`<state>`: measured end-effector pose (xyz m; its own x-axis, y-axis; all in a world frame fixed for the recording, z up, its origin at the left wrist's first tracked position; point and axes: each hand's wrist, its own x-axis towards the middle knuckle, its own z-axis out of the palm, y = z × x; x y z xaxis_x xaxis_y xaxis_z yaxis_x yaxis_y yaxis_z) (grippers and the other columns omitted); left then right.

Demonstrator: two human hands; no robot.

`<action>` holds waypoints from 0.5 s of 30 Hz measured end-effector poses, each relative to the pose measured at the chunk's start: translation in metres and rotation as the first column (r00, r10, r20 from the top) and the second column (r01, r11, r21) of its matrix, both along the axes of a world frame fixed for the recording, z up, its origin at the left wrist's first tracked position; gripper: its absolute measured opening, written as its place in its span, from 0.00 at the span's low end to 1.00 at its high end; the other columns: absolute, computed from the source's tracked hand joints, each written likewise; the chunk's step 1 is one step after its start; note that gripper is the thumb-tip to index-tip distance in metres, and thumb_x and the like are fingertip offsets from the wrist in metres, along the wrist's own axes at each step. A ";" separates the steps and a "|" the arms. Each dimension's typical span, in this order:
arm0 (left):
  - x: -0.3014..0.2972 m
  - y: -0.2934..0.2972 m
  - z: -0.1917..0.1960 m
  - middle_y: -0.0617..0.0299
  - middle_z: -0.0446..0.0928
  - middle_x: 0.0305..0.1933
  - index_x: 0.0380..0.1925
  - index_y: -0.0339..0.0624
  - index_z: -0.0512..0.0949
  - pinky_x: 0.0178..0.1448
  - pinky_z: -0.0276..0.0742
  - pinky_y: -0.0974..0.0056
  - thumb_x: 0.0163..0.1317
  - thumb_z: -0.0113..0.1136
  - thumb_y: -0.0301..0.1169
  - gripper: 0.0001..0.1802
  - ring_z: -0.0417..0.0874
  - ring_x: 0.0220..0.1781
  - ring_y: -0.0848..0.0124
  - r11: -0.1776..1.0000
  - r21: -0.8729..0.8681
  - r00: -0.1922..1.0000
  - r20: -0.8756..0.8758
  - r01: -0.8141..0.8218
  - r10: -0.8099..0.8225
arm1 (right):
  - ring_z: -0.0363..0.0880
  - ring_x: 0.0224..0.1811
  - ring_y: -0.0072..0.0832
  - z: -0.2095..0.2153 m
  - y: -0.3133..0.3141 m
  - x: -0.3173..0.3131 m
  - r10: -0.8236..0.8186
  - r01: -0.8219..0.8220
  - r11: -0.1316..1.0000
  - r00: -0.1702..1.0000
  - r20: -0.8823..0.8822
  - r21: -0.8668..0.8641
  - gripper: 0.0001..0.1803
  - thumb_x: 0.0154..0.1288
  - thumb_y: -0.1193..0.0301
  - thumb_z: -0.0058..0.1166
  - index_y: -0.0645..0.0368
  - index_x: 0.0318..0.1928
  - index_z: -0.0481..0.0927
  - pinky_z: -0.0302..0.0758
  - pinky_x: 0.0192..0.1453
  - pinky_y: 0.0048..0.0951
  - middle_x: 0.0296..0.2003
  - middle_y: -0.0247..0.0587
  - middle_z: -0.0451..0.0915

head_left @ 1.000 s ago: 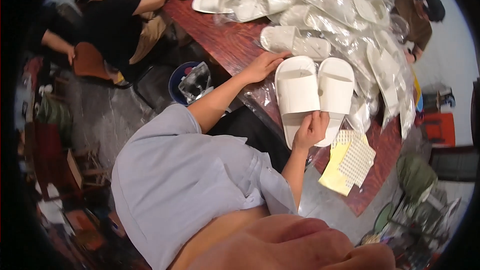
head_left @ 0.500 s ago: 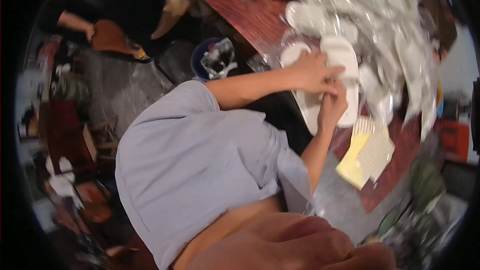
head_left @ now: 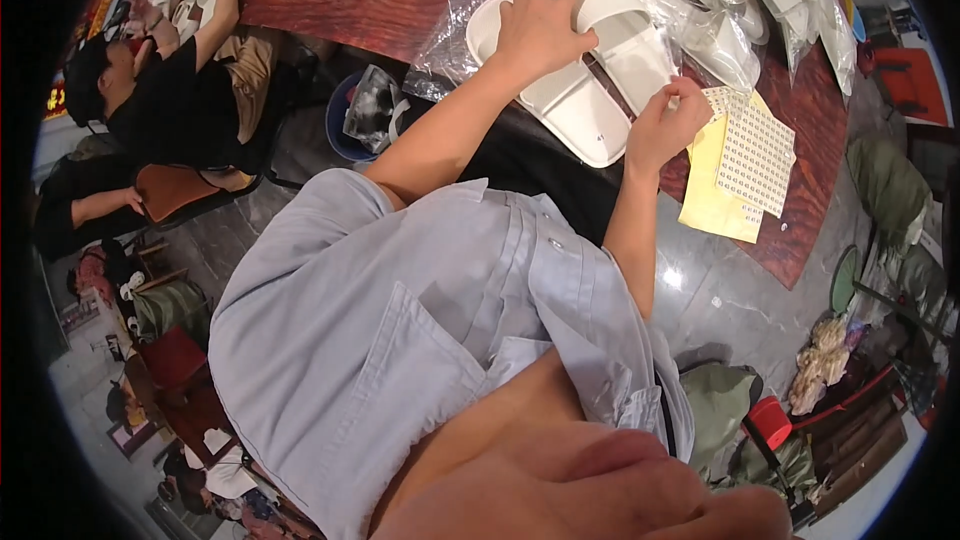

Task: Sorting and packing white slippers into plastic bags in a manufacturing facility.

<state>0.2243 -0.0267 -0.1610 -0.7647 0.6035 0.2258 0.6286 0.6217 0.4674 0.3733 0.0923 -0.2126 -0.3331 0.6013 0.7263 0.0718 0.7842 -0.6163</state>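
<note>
A pair of white slide slippers lies side by side on clear plastic at the table's near edge. My left hand (head_left: 545, 35) rests over them, fingers spread, its thumb and index finger on the right slipper (head_left: 625, 35). The left slipper (head_left: 570, 110) lies partly under that hand and has a small dark mark at its heel. My right hand (head_left: 668, 125) is beside the heel of the right slipper, thumb and fingertips pinched together. What it pinches, if anything, is too small to make out. Just right of it lies a sheet of small printed stickers (head_left: 757, 155) on yellow paper (head_left: 715, 195).
White slippers in clear bags (head_left: 710, 40) are heaped along the far side of the reddish wooden table (head_left: 350, 15). A blue bin (head_left: 345, 120) stands on the floor at left. Further left, a person in black (head_left: 185, 105) sits at the table.
My hands were close together over the slippers; now they are apart, the right one drawn back to the heel side. The view has shifted, showing more of the table at left.
</note>
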 end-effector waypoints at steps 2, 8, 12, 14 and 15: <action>0.000 -0.004 0.006 0.41 0.72 0.53 0.64 0.56 0.71 0.56 0.73 0.43 0.47 0.68 0.43 0.40 0.74 0.57 0.44 0.997 0.080 1.000 -0.016 -0.017 0.018 | 0.73 0.42 0.46 -0.004 -0.002 0.001 0.079 -0.079 0.996 0.997 -0.003 0.040 0.10 0.54 0.87 0.50 0.64 0.37 0.73 0.68 0.50 0.42 0.36 0.46 0.77; -0.012 -0.026 0.038 0.41 0.71 0.58 0.59 0.57 0.79 0.58 0.78 0.54 0.39 0.74 0.37 0.39 0.80 0.55 0.47 0.939 0.331 0.977 -0.149 -0.093 0.150 | 0.74 0.47 0.45 -0.007 0.008 -0.006 0.141 -0.123 0.987 0.969 0.203 -0.102 0.09 0.59 0.80 0.56 0.63 0.41 0.78 0.70 0.53 0.46 0.42 0.47 0.79; -0.029 -0.081 0.065 0.45 0.72 0.56 0.57 0.56 0.81 0.52 0.81 0.56 0.35 0.76 0.35 0.39 0.82 0.44 0.55 0.892 0.410 0.903 -0.286 -0.188 0.322 | 0.70 0.59 0.53 -0.013 0.006 -0.024 0.074 -0.157 0.974 0.900 0.430 0.161 0.18 0.64 0.66 0.61 0.55 0.54 0.82 0.68 0.64 0.50 0.60 0.48 0.75; -0.046 -0.111 0.068 0.46 0.73 0.55 0.56 0.57 0.82 0.50 0.81 0.58 0.35 0.75 0.36 0.39 0.82 0.38 0.62 0.858 0.415 0.851 -0.289 -0.301 0.439 | 0.70 0.61 0.53 -0.018 0.010 -0.021 0.022 -0.156 0.960 0.869 0.493 0.231 0.18 0.64 0.62 0.61 0.53 0.53 0.83 0.67 0.65 0.52 0.60 0.47 0.76; -0.059 -0.127 0.063 0.46 0.73 0.55 0.56 0.57 0.82 0.50 0.81 0.58 0.35 0.75 0.36 0.39 0.82 0.38 0.62 0.836 0.430 0.810 -0.319 -0.339 0.492 | 0.70 0.61 0.53 -0.020 0.010 -0.019 0.002 -0.150 0.959 0.850 0.527 0.239 0.19 0.64 0.62 0.61 0.53 0.53 0.83 0.67 0.65 0.53 0.60 0.47 0.76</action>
